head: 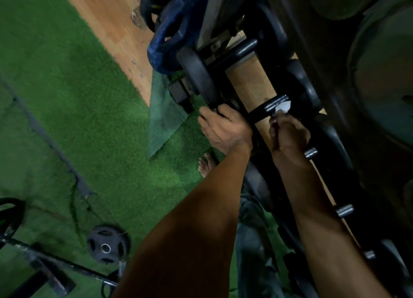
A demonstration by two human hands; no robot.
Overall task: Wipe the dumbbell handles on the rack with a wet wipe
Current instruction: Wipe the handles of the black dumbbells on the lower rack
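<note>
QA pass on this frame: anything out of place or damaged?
Nothing looks broken. The right hand presses a white wet wipe on a black dumbbell handle; the left hand steadies its end. One oddity: a black round weight plate lies loose on the green turf.

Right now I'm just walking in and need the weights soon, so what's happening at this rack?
A person is cleaning the dumbbells on the rack. The right hand presses a white wipe against the black dumbbell handle. The left hand grips the near end of that same dumbbell by its weight plate, seemingly to steady it. More dumbbells sit along the rack. A loose weight plate lies on the green turf.
</note>
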